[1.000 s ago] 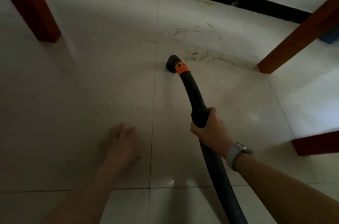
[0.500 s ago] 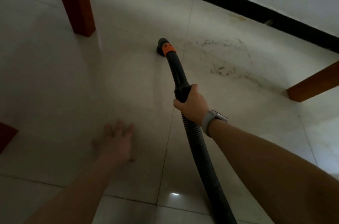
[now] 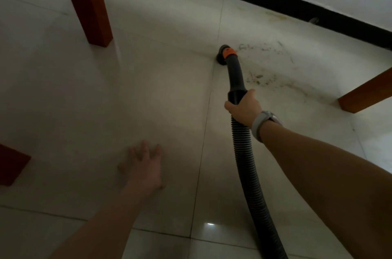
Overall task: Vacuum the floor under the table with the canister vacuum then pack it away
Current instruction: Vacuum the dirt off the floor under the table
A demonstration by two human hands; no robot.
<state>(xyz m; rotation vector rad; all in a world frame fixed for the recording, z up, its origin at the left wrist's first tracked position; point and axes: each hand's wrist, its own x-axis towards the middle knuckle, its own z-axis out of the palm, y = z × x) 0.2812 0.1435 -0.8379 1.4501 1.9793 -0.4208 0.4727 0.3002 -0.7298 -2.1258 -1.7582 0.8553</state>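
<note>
My right hand (image 3: 244, 108) grips the black handle tube of the vacuum hose (image 3: 244, 157), just above where the ribbed part begins. The tube ends in a black nozzle (image 3: 221, 57) with an orange collar, set on the pale tiled floor (image 3: 106, 99). A patch of dark dirt and crumbs (image 3: 263, 79) lies to the right of the nozzle. My left hand (image 3: 142, 167) rests flat on the floor with fingers spread, well left of the hose. The canister is out of view.
Brown wooden table legs stand at the far left (image 3: 89, 4) and at the right (image 3: 367, 95); a red-brown piece (image 3: 10, 165) shows at the left edge. A black skirting board (image 3: 275, 0) runs along the white wall behind.
The view has swung around and the nozzle now sits at the left edge of the dirt patch, closer to the wall. My left hand stays planted on the floor.
</note>
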